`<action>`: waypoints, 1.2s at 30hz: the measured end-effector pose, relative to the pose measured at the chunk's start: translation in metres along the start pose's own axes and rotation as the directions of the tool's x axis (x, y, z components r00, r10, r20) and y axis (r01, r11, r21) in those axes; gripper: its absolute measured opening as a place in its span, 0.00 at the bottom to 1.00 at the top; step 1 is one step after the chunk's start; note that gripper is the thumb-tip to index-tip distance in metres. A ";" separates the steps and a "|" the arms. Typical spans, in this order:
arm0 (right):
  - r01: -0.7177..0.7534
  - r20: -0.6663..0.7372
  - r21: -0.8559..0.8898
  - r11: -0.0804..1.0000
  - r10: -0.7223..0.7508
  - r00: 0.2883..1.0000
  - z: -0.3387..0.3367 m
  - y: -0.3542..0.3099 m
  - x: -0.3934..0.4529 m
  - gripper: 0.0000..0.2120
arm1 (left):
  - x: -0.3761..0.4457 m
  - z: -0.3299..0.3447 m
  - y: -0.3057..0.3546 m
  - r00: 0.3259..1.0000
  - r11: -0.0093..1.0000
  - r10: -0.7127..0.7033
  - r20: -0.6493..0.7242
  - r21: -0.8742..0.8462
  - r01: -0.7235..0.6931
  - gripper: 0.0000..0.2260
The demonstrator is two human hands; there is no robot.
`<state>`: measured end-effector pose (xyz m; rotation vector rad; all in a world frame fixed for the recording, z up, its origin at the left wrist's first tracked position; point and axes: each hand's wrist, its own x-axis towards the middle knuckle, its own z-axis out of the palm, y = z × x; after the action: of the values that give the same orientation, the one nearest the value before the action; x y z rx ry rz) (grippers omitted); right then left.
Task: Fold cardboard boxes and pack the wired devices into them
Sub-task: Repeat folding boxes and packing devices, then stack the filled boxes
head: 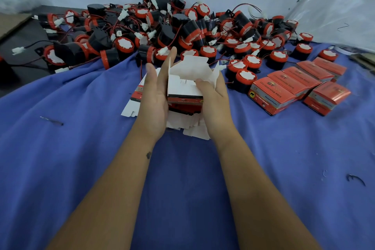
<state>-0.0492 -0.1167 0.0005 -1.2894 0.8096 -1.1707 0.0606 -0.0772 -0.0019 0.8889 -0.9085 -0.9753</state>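
Between my two hands I hold a small red and white cardboard box (185,84) with its white flaps standing open at the top. My left hand (155,95) lies flat along the box's left side with straight fingers. My right hand (213,95) grips the right side, its thumb hooked over the inner white wall. Under the box lies a stack of flat unfolded boxes (188,126). Behind it spreads a big heap of black and red wired devices (162,32) with white connectors.
Several closed red boxes (294,87) stand in rows at the right on the blue cloth (71,138). A dark board (24,46) lies at the far left, and clear plastic sheeting (341,10) hangs at the back right.
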 end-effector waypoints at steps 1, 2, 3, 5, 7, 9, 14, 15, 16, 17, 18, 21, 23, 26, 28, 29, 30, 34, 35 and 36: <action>0.002 -0.003 0.007 1.000 -0.002 1.000 0.000 0.000 0.000 0.21 | -0.001 0.000 0.000 1.000 1.000 -0.015 -0.002 0.009 0.015 0.28; 0.005 0.001 0.014 1.000 -0.005 1.000 0.000 0.000 0.001 0.21 | -0.001 0.001 0.001 1.000 0.999 -0.015 -0.008 0.047 0.015 0.25; 0.009 0.007 0.019 1.000 -0.009 1.000 -0.001 0.001 0.000 0.21 | -0.002 0.002 0.001 1.000 0.994 0.000 -0.024 0.107 0.003 0.20; 0.006 0.033 0.038 0.999 -0.008 0.999 0.001 0.002 0.001 0.17 | -0.001 0.005 0.002 0.996 0.973 0.051 -0.073 0.230 -0.033 0.16; -0.053 0.090 0.132 0.990 0.041 0.995 0.003 0.001 0.002 0.09 | -0.002 0.007 0.004 0.990 0.956 0.089 -0.109 0.288 -0.054 0.20; -0.139 0.148 0.292 0.946 0.099 0.984 0.001 0.001 0.005 0.17 | -0.002 0.008 0.007 0.986 0.947 0.091 -0.137 0.320 -0.043 0.22; -0.157 0.218 0.340 0.927 0.085 0.972 -0.006 0.003 0.009 0.16 | 0.000 0.007 0.003 0.980 0.935 0.101 -0.169 0.354 -0.035 0.22; -0.146 0.219 0.309 0.940 0.080 0.973 -0.006 0.004 0.009 0.15 | 0.000 0.007 0.003 0.981 0.933 0.097 -0.169 0.359 -0.030 0.22; -0.130 0.219 0.284 0.950 0.068 0.973 -0.007 0.005 0.010 0.14 | 0.000 0.008 0.004 0.982 0.930 0.090 -0.168 0.367 -0.023 0.22; -0.109 0.220 0.272 0.956 0.048 0.974 -0.007 0.005 0.011 0.14 | 0.000 0.008 0.005 0.982 0.929 0.083 -0.168 0.371 -0.015 0.22; -0.085 0.219 0.268 0.960 0.026 0.975 -0.008 0.005 0.012 0.14 | 0.000 0.008 0.006 0.982 0.930 0.073 -0.173 0.368 -0.004 0.22; -0.056 0.229 0.274 0.960 -0.008 0.973 -0.010 0.003 0.012 0.14 | 0.000 0.007 0.006 0.979 0.938 0.042 -0.201 0.347 0.031 0.23; -0.064 0.255 0.282 0.957 -0.011 0.967 -0.012 0.002 0.011 0.14 | 0.001 0.006 0.005 0.976 0.941 0.032 -0.214 0.336 0.042 0.22; -0.074 0.277 0.276 0.958 -0.006 0.961 -0.014 -0.001 0.010 0.13 | 0.001 0.005 0.004 0.975 0.944 0.033 -0.220 0.327 0.042 0.19; -0.072 0.287 0.272 0.959 -0.010 0.958 -0.015 -0.003 0.010 0.14 | 0.001 0.005 0.003 0.973 0.944 0.033 -0.229 0.326 0.044 0.18; -0.072 0.296 0.271 0.960 -0.012 0.955 -0.016 -0.004 0.010 0.14 | 0.002 0.005 0.003 0.972 0.943 0.032 -0.233 0.330 0.048 0.18; -0.071 0.306 0.270 0.960 -0.016 0.952 -0.016 -0.004 0.009 0.15 | 0.002 0.005 0.003 0.971 0.941 0.031 -0.235 0.336 0.051 0.18; -0.036 0.308 0.245 0.969 -0.042 0.950 -0.016 -0.005 0.008 0.18 | 0.002 0.006 0.003 0.971 0.938 0.049 -0.233 0.345 0.035 0.20; -0.029 0.305 0.246 0.969 -0.048 0.951 -0.016 -0.005 0.008 0.19 | 0.002 0.006 0.003 0.972 0.938 0.054 -0.229 0.347 0.029 0.21; -0.025 0.303 0.247 0.969 -0.052 0.951 -0.016 -0.005 0.008 0.19 | 0.001 0.006 0.004 0.973 0.937 0.059 -0.225 0.349 0.024 0.21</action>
<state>-0.0628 -0.1284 0.0044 -1.2286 0.4106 -1.0120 0.0563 -0.0783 0.0043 1.2676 -0.8997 -0.6837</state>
